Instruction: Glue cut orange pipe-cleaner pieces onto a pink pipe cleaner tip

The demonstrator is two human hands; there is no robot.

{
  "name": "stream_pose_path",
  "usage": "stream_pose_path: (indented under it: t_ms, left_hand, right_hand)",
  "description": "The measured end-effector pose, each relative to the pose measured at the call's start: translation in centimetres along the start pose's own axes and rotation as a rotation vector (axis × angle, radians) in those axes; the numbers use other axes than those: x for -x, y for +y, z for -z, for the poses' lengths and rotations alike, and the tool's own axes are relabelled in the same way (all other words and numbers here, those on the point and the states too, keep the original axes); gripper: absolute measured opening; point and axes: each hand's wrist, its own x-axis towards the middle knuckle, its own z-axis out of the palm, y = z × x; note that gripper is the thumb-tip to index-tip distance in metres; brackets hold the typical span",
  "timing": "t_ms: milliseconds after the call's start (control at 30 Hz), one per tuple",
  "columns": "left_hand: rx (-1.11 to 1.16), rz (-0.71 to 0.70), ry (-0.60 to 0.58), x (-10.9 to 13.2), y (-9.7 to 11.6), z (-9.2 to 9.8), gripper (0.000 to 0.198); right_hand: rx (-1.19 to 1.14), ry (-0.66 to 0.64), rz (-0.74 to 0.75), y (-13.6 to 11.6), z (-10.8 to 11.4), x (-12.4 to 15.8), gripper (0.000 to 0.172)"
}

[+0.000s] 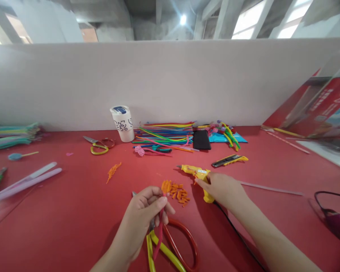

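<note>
My left hand (146,211) pinches a red pipe cleaner stem (159,234) topped with an orange fuzzy tuft (166,186), held upright over the red table. Under that hand lie red-handled scissors (187,245) and a yellow pipe cleaner (167,253). My right hand (222,189) wraps around the handle of a yellow glue gun (197,174) lying on the table, nozzle pointing left. A small heap of orange cut pieces (180,194) sits between the two hands.
At the back stand a white cup (122,124), a pile of coloured pipe cleaners (164,136), a black phone (201,139) and a yellow utility knife (229,160). Yellow-handled scissors (99,145) lie at left. A white partition wall closes the back.
</note>
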Motion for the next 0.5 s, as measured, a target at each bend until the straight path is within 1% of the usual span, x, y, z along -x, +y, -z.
stream_pose_path:
  t_ms: [67,133,200,333,433,500]
  left_hand:
    - [0.023,-0.003,-0.004,0.1,0.0,0.1,0.01]
    - [0.062,-0.006,-0.01,0.2,0.1,0.2,0.01]
    - [0.119,0.0,-0.012,0.2,0.3,0.2,0.01]
    - [0.216,0.004,-0.032,-0.1,0.5,0.2,0.01]
    - [0.245,0.007,-0.043,-0.3,0.3,0.3,0.01]
    - [0.26,0.013,-0.035,-0.4,0.2,0.4,0.01]
  right_hand:
    - [-0.107,-0.012,0.003,0.2,-0.5,-0.4,0.028]
    - [-0.261,-0.045,0.003,0.2,-0.6,-0.5,0.026]
    - [-0.452,-0.099,0.001,0.0,-0.4,-0.3,0.023]
    - [-0.873,-0.21,0.008,-1.0,0.4,0.8,0.027]
    - [-1.268,-0.357,-0.052,-1.8,0.7,1.8,0.024]
    - [-1.456,-0.46,-0.083,-2.4,0.7,2.4,0.021]
